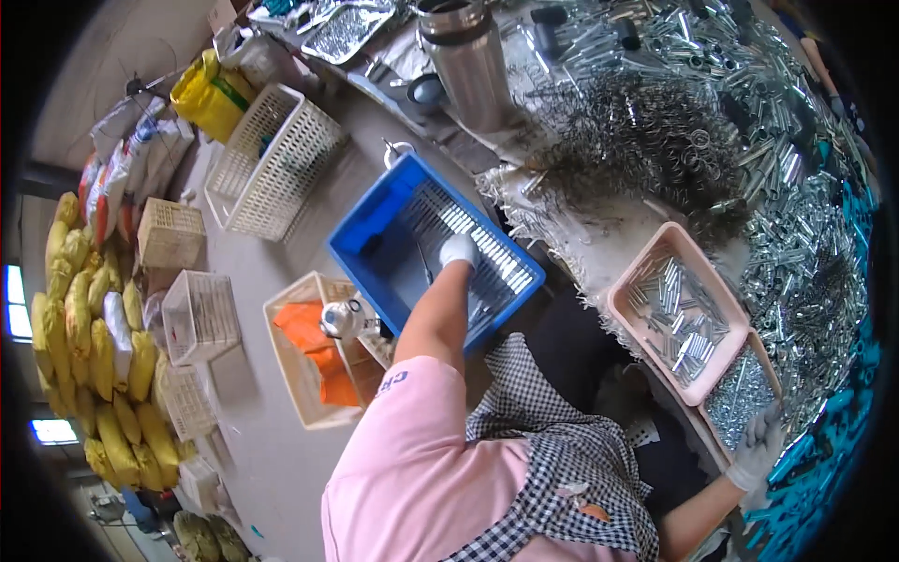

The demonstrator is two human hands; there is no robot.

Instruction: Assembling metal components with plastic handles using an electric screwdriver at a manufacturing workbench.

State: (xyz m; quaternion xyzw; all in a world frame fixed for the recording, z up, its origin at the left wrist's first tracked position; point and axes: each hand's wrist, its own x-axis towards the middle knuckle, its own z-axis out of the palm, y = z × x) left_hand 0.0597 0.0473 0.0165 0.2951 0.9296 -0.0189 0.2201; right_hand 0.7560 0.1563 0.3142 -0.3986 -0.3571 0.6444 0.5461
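My left hand (458, 249), in a white glove, reaches into a blue plastic crate (436, 335) and looks closed. Whatever it holds is hidden. Beside it, rows of shiny metal tubes (506, 267) line the crate's right side, and a thin dark tool (426, 260) lies on the left. My right hand (757, 448), also gloved, is at the lower right with its fingers stretched out. It rests at the edge of a tray of tiny metal parts (740, 398). Just above, a pink tray (629, 314) contains several short metal tubes.
A steel flask (471, 80) stands on the workbench near dark wire springs (646, 150). Heaped metal parts (805, 272) cover the bench's right side. Left of the blue crate are a cream crate (281, 361) with orange material and a white basket (272, 201). Yellow sacks (103, 347) are stacked far left.
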